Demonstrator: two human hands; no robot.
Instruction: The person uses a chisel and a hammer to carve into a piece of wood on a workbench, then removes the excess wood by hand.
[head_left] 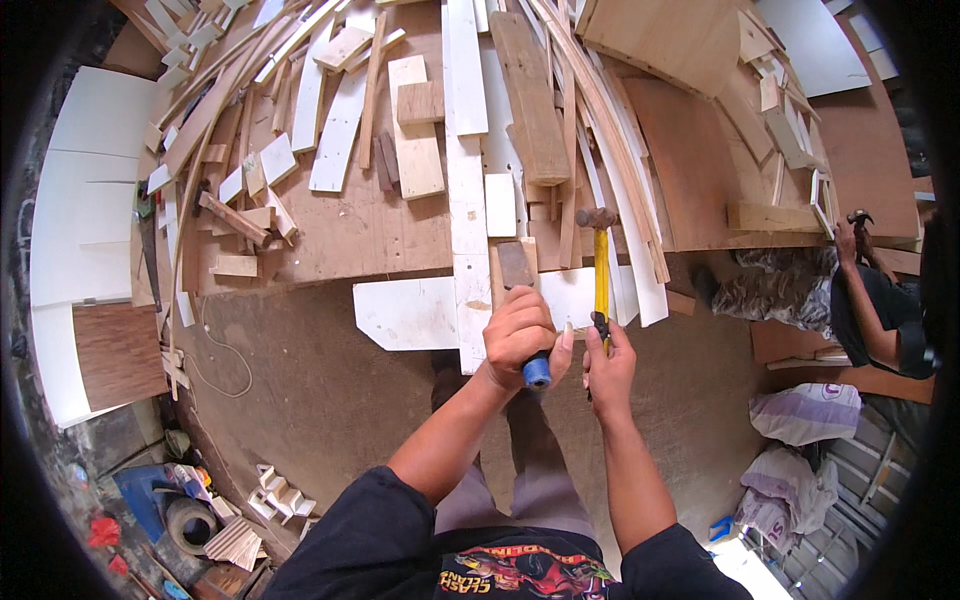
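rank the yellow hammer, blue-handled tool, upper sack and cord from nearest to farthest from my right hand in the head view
1. Yellow hammer: in your right hand
2. Blue-handled tool: in your left hand
3. Upper sack: off right
4. Cord: far left

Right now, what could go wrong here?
1. The left grip wraps the blue-ended tool close to that end; a stray swing of the yellow-handled hammer in the right grip might catch it.
2. The long white board overhangs the workbench edge; a bump might shift it.
3. Loose wood pieces lie heaped; a knock could slide some.
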